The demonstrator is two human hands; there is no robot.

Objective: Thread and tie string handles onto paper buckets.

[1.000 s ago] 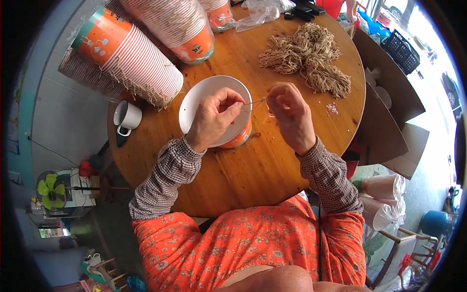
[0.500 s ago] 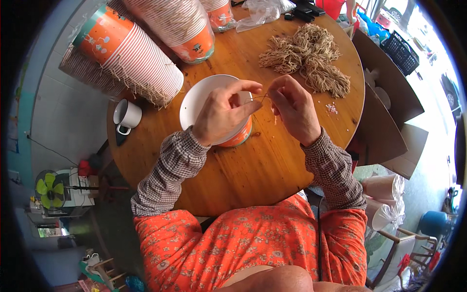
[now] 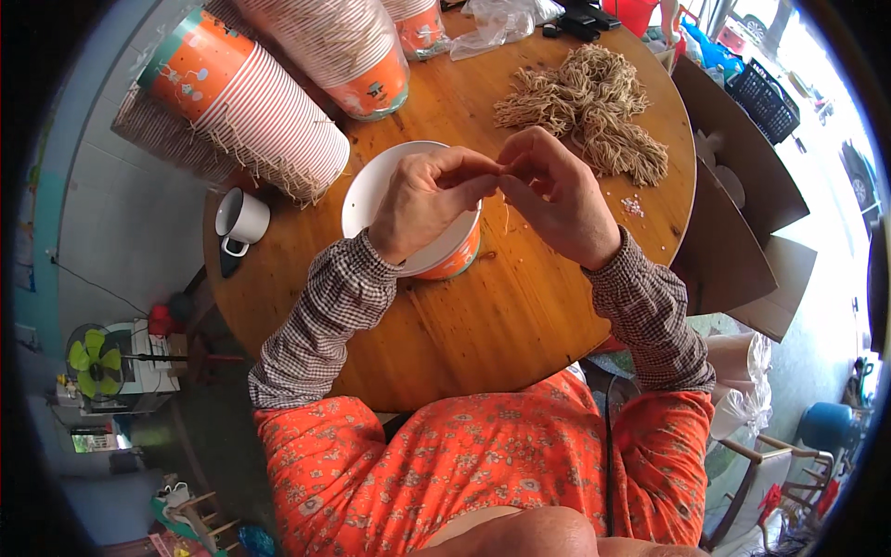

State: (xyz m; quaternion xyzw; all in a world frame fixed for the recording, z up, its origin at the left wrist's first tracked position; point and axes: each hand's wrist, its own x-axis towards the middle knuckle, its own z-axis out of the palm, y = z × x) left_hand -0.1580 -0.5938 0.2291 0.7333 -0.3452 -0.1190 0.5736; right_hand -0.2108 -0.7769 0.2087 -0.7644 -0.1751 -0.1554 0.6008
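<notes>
My left hand [image 3: 418, 204] hovers over a white-lined paper tub [image 3: 367, 181] with an orange outer wall. Its thumb and fingers are pinched together. Opposite it, my right hand [image 3: 563, 200] is closed in a pinch too, and the fingertips of both hands meet. A thin string [image 3: 507, 219] dangles below the meeting point; the part between the fingers is hidden. Beyond my right hand lies a tangled heap of tan strings [image 3: 594, 102] on the round wooden table [image 3: 464, 325]. Small pale bits [image 3: 632, 206] are scattered beside that heap.
Stacks of orange paper tubs [image 3: 278, 121] in plastic lie at the back left, with a white enamel mug [image 3: 243, 218] near the table's left edge. Clear plastic bags [image 3: 501, 28] sit at the back. An open cardboard box [image 3: 724, 223] stands beyond the right edge.
My right hand has turned and come closer to my left, so the fingertips now touch. The strand that showed between them is mostly covered. My left hand has barely shifted.
</notes>
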